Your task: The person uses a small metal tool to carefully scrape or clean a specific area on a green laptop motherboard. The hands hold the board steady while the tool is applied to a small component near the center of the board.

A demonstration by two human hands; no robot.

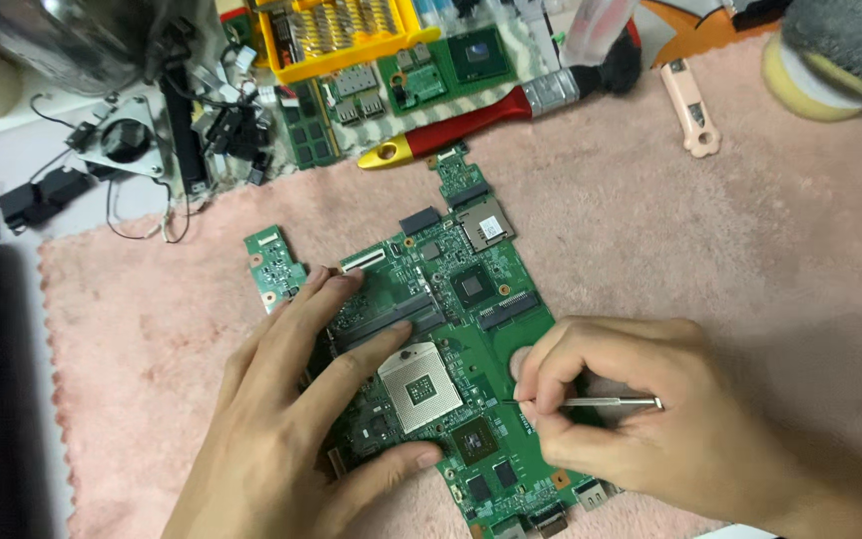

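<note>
the right hand (641,399) is closed in a pen-style pinch on a thin metal tool (611,402), fingers curled, the tip laid low and pointing left onto the green circuit board (471,299), just right of the square processor socket (419,384). the left hand (291,419) lies flat and open on the board's left half, holding nothing: index finger stretched up past the memory slots (386,314), thumb pressed along the board's near edge below the socket. the board rests on a pink fleece mat (700,230), near the middle of the mat's near edge.

procedure note, as judgement: keep the left palm spread so the board cannot slide on the soft mat; keep the tool shallow and steady it with the knuckles resting on the board; keep the tip off the socket contacts and apply light pressure only.

a small green daughter board (273,265) lies just off the main board's left far corner. farther back, at the mat's far edge, a red-handled brush (491,112) lies at an angle, with a pale pink pry tool (690,108) to its right. beyond it sit further green boards (431,70) and a yellow parts tray (346,35); a small fan assembly (127,140) lies off the mat's far left corner.
</note>
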